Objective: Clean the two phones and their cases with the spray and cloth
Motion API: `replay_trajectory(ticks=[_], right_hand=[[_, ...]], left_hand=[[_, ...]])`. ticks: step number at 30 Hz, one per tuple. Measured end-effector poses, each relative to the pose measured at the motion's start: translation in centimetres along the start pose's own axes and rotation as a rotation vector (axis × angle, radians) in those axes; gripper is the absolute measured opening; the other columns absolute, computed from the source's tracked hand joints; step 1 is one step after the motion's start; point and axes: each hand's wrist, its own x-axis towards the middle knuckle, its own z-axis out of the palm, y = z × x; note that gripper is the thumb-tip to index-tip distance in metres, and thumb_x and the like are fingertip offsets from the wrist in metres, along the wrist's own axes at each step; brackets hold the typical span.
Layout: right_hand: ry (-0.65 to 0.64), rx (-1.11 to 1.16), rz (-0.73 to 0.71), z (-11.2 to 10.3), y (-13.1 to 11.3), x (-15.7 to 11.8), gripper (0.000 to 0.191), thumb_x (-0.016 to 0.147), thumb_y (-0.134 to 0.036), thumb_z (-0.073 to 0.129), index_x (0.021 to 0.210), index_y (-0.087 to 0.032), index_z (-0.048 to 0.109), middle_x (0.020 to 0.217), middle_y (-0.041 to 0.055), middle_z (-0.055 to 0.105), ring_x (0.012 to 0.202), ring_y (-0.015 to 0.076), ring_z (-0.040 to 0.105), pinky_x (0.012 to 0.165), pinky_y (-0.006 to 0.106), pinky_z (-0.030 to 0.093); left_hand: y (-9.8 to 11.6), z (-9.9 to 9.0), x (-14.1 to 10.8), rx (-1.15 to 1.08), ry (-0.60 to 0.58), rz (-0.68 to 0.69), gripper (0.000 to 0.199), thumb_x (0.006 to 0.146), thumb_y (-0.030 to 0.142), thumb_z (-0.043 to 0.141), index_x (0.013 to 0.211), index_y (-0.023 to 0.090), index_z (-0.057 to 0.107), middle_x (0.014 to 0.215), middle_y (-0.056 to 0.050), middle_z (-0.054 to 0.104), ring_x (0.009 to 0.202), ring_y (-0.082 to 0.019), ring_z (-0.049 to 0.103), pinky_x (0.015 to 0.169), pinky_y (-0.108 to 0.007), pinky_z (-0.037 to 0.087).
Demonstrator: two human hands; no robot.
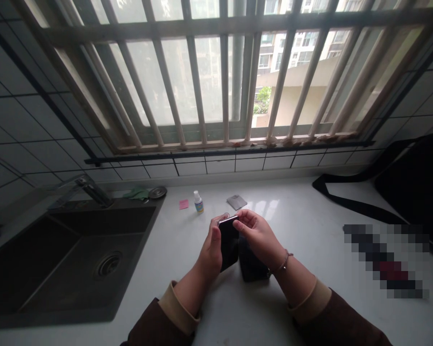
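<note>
The left hand (210, 250) and the right hand (256, 233) are both closed on a black smartphone (229, 242). They hold it up above the middle of the counter (303, 240), just over a dark object (253, 263), and the sink (72, 259) is at left.

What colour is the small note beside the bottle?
Pink; the note shows best in the head view.

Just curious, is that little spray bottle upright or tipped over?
Upright: the spray bottle stands on its base, cap uppermost, on the counter.
</note>
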Motion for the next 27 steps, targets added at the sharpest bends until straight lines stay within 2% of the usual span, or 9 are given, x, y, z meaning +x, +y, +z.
replay_trajectory(ticks=[5,8,12,16,19,21,23,25,27], right_hand=[[-0.017,0.093,0.013,-0.1,0.1,-0.2,0.036,0.082,-0.046,0.091,0.098,-0.023,0.069,0.095,0.0002,0.07,0.089,0.0178,0.065,0.083,0.029,0.052],[0.003,0.185,0.022,0.0,0.0,-0.4,0.039,0.078,-0.047,0.094,0.095,-0.024,0.068,0.093,-0.0005,0.069,0.086,0.0172,0.065,0.082,0.029,0.053],[0.081,0.317,0.004,0.0,-0.3,-0.4,0.045,0.072,-0.046,0.098,0.098,-0.026,0.068,0.097,0.0001,0.074,0.088,0.02,0.07,0.088,0.035,0.057],[0.204,0.407,-0.046,-0.6,-0.6,0.1,0.043,0.076,-0.047,0.096,0.102,-0.027,0.069,0.102,0.0017,0.078,0.095,0.0228,0.074,0.097,0.042,0.059],[0.265,0.429,-0.064,-1.2,-0.4,0.7,0.039,0.08,-0.046,0.093,0.103,-0.026,0.069,0.105,0.003,0.079,0.1,0.0236,0.075,0.101,0.043,0.059],[0.306,0.421,-0.063,-1.5,0.0,0.9,0.038,0.08,-0.044,0.093,0.103,-0.025,0.069,0.102,0.0028,0.079,0.1,0.0238,0.075,0.102,0.044,0.059],[0.344,0.403,-0.062,-1.7,0.5,1.1,0.039,0.079,-0.043,0.094,0.104,-0.025,0.069,0.1,0.0026,0.078,0.101,0.024,0.075,0.103,0.044,0.06],[0.358,0.379,-0.053,-1.7,1.0,1.1,0.039,0.079,-0.043,0.094,0.103,-0.025,0.07,0.1,0.003,0.078,0.102,0.024,0.075,0.102,0.043,0.06],[0.35,0.353,-0.036,-1.7,1.4,1.1,0.039,0.079,-0.044,0.094,0.103,-0.025,0.07,0.1,0.0034,0.078,0.103,0.0236,0.075,0.101,0.042,0.06]], left_hand=[[1.0,0.2,0.1,-0.224,-0.052,-0.12,0.073,0.102,0.08,0.033,0.141,0.023,0.058,0.141,-0.015,0.066,0.132,-0.032,0.062,0.112,-0.049,0.05],[1.7,0.4,0.6,-0.366,-0.023,-0.222,0.076,0.1,0.083,0.031,0.14,0.023,0.055,0.137,-0.015,0.068,0.125,-0.033,0.066,0.105,-0.05,0.054],[1.7,0.0,1.5,-0.516,0.044,-0.322,0.08,0.097,0.086,0.032,0.139,0.021,0.055,0.122,-0.016,0.072,0.115,-0.033,0.07,0.099,-0.051,0.057],[1.9,-1.0,2.0,-0.601,0.112,-0.467,0.071,0.104,0.075,0.034,0.135,0.016,0.056,0.106,-0.016,0.074,0.097,-0.026,0.076,0.093,-0.043,0.06],[2.6,-1.7,1.9,-0.472,0.132,-0.593,0.053,0.108,0.06,0.041,0.131,0.014,0.056,0.102,-0.019,0.077,0.089,-0.026,0.079,0.087,-0.04,0.062],[2.8,-2.4,1.8,-0.291,0.138,-0.631,0.037,0.11,0.046,0.043,0.123,0.014,0.056,0.096,-0.018,0.077,0.083,-0.025,0.079,0.083,-0.039,0.063],[2.7,-3.5,1.8,-0.046,0.159,-0.628,0.026,0.11,0.038,0.041,0.113,0.017,0.054,0.089,-0.014,0.076,0.072,-0.022,0.077,0.071,-0.034,0.062],[2.3,-5.1,1.9,0.259,0.198,-0.592,0.022,0.109,0.036,0.039,0.105,0.02,0.053,0.085,-0.007,0.072,0.057,-0.016,0.069,0.053,-0.026,0.053],[1.8,-6.9,2.0,0.383,0.246,-0.568,0.02,0.108,0.033,0.039,0.1,0.021,0.053,0.08,-0.002,0.066,0.05,-0.013,0.06,0.043,-0.022,0.04]])
